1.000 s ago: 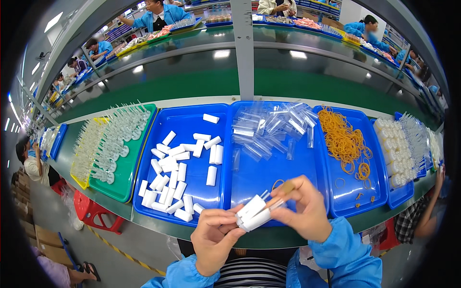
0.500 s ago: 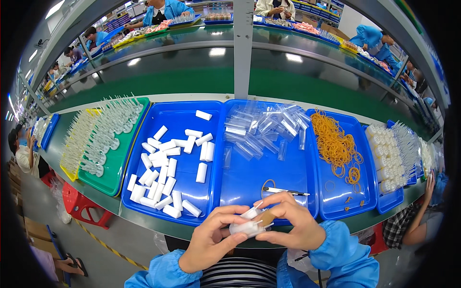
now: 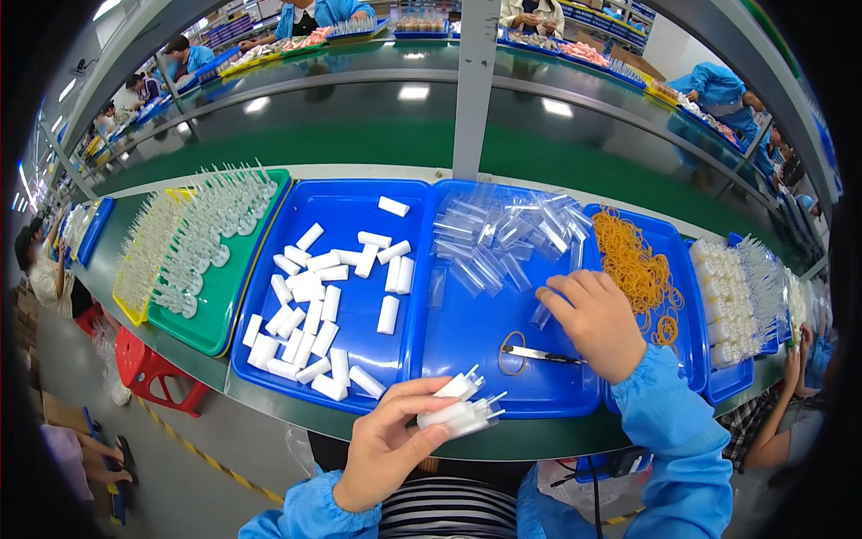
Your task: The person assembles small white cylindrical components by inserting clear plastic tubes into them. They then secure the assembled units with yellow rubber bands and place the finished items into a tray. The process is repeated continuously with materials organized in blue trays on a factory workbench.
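Note:
My left hand (image 3: 395,440) is closed around a small bundle of white cylinders (image 3: 458,416), held in front of the trays' near edge. Thin translucent stems stick out of the bundle's right end. Over the blue tray (image 3: 476,337) in the middle, my right hand (image 3: 597,319) has its fingers curled down. A short clear plastic tube (image 3: 540,314) shows under those fingertips, apparently pinched; the thumb is mostly hidden. Nearer me in this tray lie a rubber band (image 3: 513,353) and a slim black-and-white pen-like tool (image 3: 543,356). A loose pile of clear tubes (image 3: 507,235) fills its far part.
White cylinders (image 3: 305,292) lie scattered in the blue tray on the left. Beyond it stands a green tray (image 3: 220,314) of stemmed translucent parts. Rubber bands (image 3: 633,260) are heaped at right, beside bundled white parts (image 3: 723,301). A grey post (image 3: 473,99) rises behind the trays.
My right hand has left the bundle and moved up and right over the clear-tube tray. My left hand keeps the bundle, now alone. The view has shifted slightly.

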Action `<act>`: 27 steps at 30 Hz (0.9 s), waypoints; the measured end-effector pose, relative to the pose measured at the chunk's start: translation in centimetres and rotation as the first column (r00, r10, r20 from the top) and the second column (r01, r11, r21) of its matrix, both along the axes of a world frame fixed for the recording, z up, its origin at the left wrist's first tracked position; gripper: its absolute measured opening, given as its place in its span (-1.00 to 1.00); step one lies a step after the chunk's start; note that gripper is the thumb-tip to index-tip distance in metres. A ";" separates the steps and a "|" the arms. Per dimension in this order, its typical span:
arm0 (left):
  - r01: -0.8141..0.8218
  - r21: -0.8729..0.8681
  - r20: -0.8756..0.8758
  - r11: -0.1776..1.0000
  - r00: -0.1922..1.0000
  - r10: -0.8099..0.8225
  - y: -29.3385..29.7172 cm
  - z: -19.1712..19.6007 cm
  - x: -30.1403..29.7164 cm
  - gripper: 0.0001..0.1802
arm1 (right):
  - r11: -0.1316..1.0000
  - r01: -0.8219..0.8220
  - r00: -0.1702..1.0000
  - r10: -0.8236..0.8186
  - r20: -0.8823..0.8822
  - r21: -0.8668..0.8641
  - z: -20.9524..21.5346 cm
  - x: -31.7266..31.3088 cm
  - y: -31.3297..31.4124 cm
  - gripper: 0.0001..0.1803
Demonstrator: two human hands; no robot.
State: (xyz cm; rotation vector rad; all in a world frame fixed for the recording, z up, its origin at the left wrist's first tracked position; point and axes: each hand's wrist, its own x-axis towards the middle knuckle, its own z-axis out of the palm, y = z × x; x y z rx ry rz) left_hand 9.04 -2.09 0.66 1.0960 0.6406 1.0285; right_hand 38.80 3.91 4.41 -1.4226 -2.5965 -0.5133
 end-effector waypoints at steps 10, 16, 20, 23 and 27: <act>-0.063 0.058 -0.038 0.996 0.997 0.065 -0.3 0.8 1.7 -0.68 | 0.956 0.000 0.871 -0.144 -0.470 -0.294 0.8 -1.1 -0.7 -0.53; -0.198 0.071 -0.051 0.978 0.978 0.202 -0.7 0.5 2.0 -0.71 | 0.841 -0.456 -0.062 -0.358 -0.931 -0.293 2.4 -7.1 -4.8 -0.59; -0.258 0.065 -0.051 0.964 0.964 0.261 -1.0 0.6 2.5 -0.72 | 0.897 -0.370 -0.082 -0.291 -0.953 -0.242 0.5 -9.0 -6.2 -0.64; -0.262 0.111 -0.026 0.959 0.963 0.266 -0.8 0.0 2.3 -0.69 | 0.906 -0.336 0.008 -0.272 -0.962 -0.259 -0.1 -9.2 -6.5 -0.65; -0.274 0.137 -0.030 0.952 0.959 0.280 -1.1 -0.3 2.3 -0.72 | 0.920 -0.289 0.077 -0.252 -0.965 -0.264 -0.8 -9.1 -6.8 -0.65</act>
